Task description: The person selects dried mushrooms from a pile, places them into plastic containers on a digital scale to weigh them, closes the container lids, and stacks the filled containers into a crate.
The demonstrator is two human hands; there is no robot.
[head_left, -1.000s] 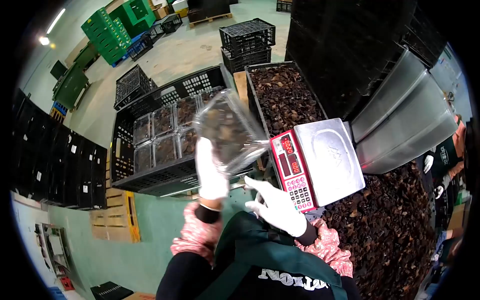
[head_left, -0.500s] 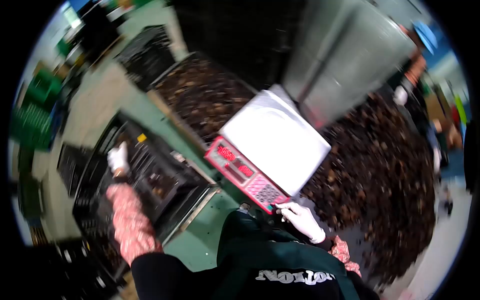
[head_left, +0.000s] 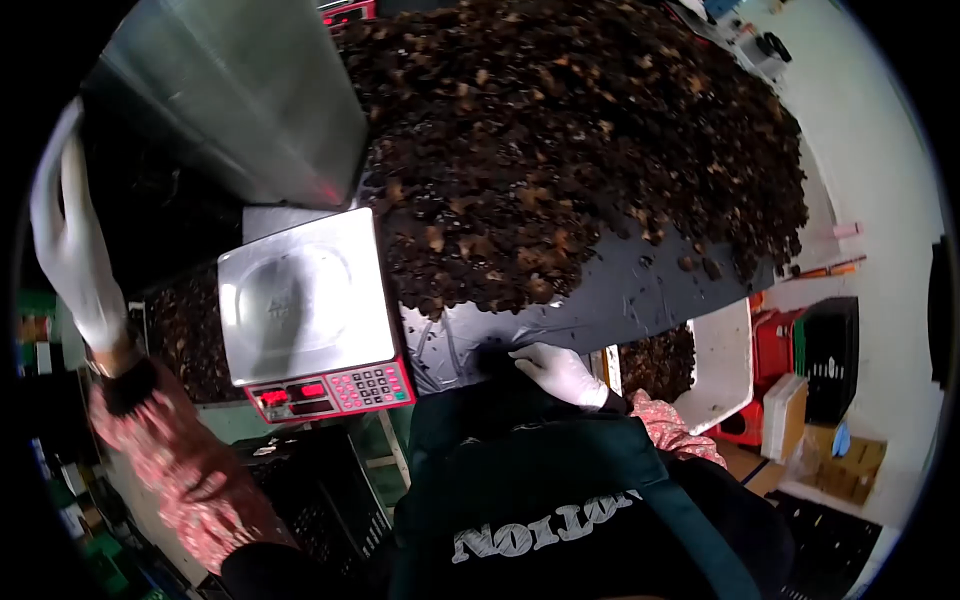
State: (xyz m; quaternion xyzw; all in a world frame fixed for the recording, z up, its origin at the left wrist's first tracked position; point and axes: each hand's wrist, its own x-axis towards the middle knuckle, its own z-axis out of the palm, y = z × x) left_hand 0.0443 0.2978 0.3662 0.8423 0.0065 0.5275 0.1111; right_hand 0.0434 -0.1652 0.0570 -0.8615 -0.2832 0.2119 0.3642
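Note:
My left hand [head_left: 75, 240], in a white glove, is raised at the far left with its fingers stretched out and nothing in it, beside the tall stack of clear containers [head_left: 240, 110]. My right hand [head_left: 562, 375], also gloved, rests near the front edge of the dark table covering [head_left: 640, 290], fingers partly bent, tips hidden in shadow. Between the hands stands a red scale [head_left: 340, 395] with a bare metal plate [head_left: 305, 295]. A large heap of dark brown pieces [head_left: 520, 150] spreads behind and right of the scale.
A white tub [head_left: 725, 365] with more brown pieces sits at the right, near red crates [head_left: 775, 345] and a cardboard box [head_left: 850, 465]. Below the scale is a black crate [head_left: 325, 490]. Another red scale [head_left: 347, 12] shows at the top.
The view has swung right towards the heap. My left hand has let go of the clear filled container and moved from the black crate to beside the container stack. My right hand has left the scale's keypad edge.

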